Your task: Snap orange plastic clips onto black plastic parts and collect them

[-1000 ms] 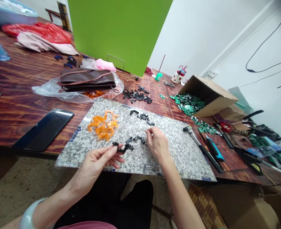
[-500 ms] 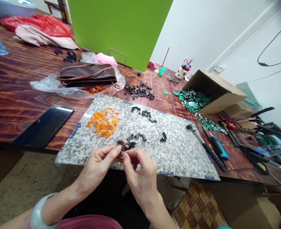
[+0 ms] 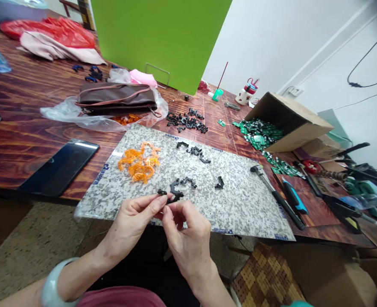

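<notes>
Close together over the board's near edge, my left hand [image 3: 135,221] and my right hand [image 3: 188,230] have their fingertips almost meeting. Between thumb and forefinger, my left hand pinches a small black plastic part [image 3: 162,192]. The right thumb and forefinger are closed at its near side; fingers hide most of the part. Just beyond the fingertips lie curved black plastic pieces [image 3: 175,187], one partly behind the fingers. Another curved black clip [image 3: 219,183] lies apart to the right. Clear orange plastic pieces [image 3: 140,164] form a heap at the left of the speckled board [image 3: 239,209].
More black pieces [image 3: 188,123] lie beyond the board. Right of them, a tipped cardboard box [image 3: 299,119] spills green circuit boards [image 3: 261,134]. A hammer [image 3: 276,196] and a blue-black cutter [image 3: 293,197] rest at right. A dark phone [image 3: 60,168] lies left; a brown bag [image 3: 118,100] stands behind.
The black part between my fingers has turned and now shows less above the fingertips. My right thumb and forefinger have shifted slightly down and left. The items on the table stay put.
</notes>
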`<state>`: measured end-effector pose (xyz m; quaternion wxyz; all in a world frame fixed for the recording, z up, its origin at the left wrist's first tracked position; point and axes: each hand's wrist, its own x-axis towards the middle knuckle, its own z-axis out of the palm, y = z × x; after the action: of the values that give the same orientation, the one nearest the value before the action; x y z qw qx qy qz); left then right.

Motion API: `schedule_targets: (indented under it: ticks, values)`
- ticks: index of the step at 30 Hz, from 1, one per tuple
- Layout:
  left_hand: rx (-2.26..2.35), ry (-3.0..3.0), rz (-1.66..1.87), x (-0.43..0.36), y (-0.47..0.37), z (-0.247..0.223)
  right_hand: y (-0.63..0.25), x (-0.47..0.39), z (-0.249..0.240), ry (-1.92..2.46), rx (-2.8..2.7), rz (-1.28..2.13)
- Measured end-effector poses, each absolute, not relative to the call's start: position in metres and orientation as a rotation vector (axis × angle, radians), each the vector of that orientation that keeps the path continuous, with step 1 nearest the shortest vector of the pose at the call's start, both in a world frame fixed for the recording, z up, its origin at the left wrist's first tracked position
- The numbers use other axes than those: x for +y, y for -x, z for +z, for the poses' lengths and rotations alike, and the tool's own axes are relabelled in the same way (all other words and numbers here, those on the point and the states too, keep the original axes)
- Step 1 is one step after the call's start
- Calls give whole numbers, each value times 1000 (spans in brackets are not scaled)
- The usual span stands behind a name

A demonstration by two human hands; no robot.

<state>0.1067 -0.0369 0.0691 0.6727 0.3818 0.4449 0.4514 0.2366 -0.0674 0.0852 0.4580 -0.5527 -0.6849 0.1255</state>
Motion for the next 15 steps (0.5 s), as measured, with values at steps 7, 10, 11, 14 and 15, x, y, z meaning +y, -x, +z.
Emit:
schedule_targets:
  ticks: [7,10,11,14,15]
  values:
    - [1047,-1002,1099,-34,-105,69,-235,-72,85,1396,-1656,461]
    - [1073,-1079,1115,-35,-106,74,-238,-73,88,1380,-1616,505]
    - [1085,-1110,1116,-35,-106,75,-240,-72,90,1384,-1609,511]
    - [1127,-1265,1105,-38,-105,76,-244,-72,97,1406,-1606,546]
    - [1140,-1332,1100,-38,-104,75,-245,-72,98,1414,-1608,563]
